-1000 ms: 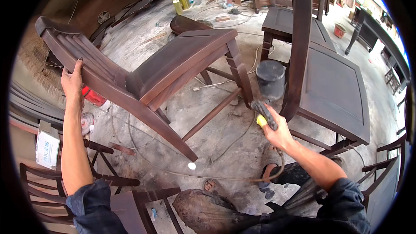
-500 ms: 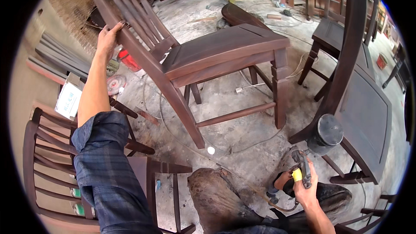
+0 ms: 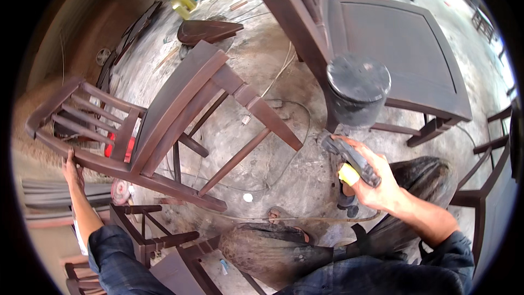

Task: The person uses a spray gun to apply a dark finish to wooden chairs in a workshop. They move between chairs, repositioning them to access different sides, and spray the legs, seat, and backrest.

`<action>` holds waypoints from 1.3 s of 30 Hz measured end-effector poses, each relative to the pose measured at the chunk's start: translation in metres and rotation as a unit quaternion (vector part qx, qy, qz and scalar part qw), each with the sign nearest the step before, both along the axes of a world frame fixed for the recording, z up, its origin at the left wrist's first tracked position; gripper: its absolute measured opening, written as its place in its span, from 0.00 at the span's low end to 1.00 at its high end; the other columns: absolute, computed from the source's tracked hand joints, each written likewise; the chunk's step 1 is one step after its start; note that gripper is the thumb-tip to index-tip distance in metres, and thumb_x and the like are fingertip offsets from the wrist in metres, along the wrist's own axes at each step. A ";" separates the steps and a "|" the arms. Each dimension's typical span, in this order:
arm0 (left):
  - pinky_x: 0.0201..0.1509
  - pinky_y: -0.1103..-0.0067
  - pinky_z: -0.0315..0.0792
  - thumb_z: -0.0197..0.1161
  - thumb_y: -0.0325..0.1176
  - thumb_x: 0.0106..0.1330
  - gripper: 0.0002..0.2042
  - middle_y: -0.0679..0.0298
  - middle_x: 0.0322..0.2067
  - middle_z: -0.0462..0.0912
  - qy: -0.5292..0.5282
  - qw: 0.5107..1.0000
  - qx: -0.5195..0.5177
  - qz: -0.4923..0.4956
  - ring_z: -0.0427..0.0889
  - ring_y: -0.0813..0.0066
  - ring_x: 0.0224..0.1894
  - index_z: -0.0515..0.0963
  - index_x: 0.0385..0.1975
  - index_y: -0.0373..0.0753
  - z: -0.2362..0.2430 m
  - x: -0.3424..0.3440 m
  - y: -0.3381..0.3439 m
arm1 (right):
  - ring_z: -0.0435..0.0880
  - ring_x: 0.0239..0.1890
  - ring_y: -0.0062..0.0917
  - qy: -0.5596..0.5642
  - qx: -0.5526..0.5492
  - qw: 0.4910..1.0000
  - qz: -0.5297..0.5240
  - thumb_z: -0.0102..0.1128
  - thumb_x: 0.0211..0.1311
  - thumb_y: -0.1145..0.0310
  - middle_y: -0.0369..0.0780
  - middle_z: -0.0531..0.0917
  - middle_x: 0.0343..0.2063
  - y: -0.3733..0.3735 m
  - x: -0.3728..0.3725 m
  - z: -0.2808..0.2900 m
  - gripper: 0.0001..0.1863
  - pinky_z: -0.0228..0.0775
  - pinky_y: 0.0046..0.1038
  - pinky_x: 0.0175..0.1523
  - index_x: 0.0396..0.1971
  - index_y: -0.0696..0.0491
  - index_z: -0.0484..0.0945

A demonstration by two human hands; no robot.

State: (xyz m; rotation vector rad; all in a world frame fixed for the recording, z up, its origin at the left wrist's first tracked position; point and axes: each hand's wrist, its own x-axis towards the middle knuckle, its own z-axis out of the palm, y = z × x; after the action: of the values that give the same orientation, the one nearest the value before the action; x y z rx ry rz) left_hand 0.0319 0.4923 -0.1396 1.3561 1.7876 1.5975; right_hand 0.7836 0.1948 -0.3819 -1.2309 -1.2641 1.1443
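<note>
A dark brown wooden chair (image 3: 177,95) with a slatted back leans over in front of me, its back toward the left and its front leg pointing right. My left hand (image 3: 73,170) is closed around the back post near its top. In my right hand (image 3: 380,183) is a dark spray gun (image 3: 353,159) with a yellow part. A black paint-smeared cup (image 3: 357,93) stands at the gun's front, and a hose runs off below the grip. The gun is apart from the held chair; its nozzle cannot be made out.
Another dark chair (image 3: 401,49) stands close behind the cup at upper right. Chair parts (image 3: 158,240) crowd the lower left, and another chair (image 3: 494,180) is at the right edge. An air hose (image 3: 305,219) and cables cross the concrete floor. A red bucket (image 3: 121,146) shows behind the chair.
The view has turned, and the chair now appears lower left and more steeply tilted, with my left hand still on its post. The spray gun has come up and nearer.
</note>
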 end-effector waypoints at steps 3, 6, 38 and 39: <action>0.60 0.63 0.73 0.68 0.40 0.67 0.32 0.58 0.63 0.72 0.008 1.000 0.006 0.002 0.72 0.64 0.64 0.65 0.68 0.39 -0.001 0.002 0.000 | 0.80 0.35 0.19 -0.018 0.040 0.999 -0.007 0.62 0.64 0.76 0.45 0.84 0.48 0.002 0.000 0.004 0.26 0.73 0.25 0.42 0.62 0.59 0.72; 0.59 0.63 0.75 0.68 0.40 0.67 0.32 0.58 0.63 0.72 0.000 1.000 0.015 -0.008 0.72 0.62 0.64 0.64 0.69 0.40 -0.002 0.004 0.004 | 0.83 0.46 0.23 -0.036 0.102 0.994 -0.009 0.62 0.65 0.75 0.46 0.83 0.51 0.002 0.003 -0.013 0.25 0.73 0.27 0.51 0.62 0.59 0.72; 0.52 0.67 0.78 0.67 0.37 0.67 0.31 0.56 0.61 0.72 0.002 1.000 0.022 -0.006 0.76 0.62 0.58 0.63 0.68 0.41 -0.008 0.042 -0.012 | 0.77 0.42 0.15 0.025 0.173 0.984 -0.023 0.60 0.66 0.77 0.40 0.84 0.46 0.022 -0.031 0.032 0.26 0.71 0.22 0.50 0.64 0.58 0.69; 0.52 0.67 0.78 0.67 0.37 0.67 0.30 0.56 0.60 0.72 0.006 1.000 0.019 0.001 0.76 0.62 0.58 0.63 0.67 0.41 -0.009 0.046 -0.012 | 0.78 0.43 0.15 0.007 0.163 0.986 -0.019 0.60 0.66 0.77 0.41 0.83 0.48 0.021 -0.032 0.032 0.26 0.71 0.22 0.50 0.64 0.58 0.70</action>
State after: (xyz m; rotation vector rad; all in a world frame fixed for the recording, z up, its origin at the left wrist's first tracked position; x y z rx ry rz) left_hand 0.0779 0.4801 -0.1485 1.3837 1.7737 1.6369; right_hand 0.7516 0.2158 -0.3503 -0.9962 -1.3486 0.8747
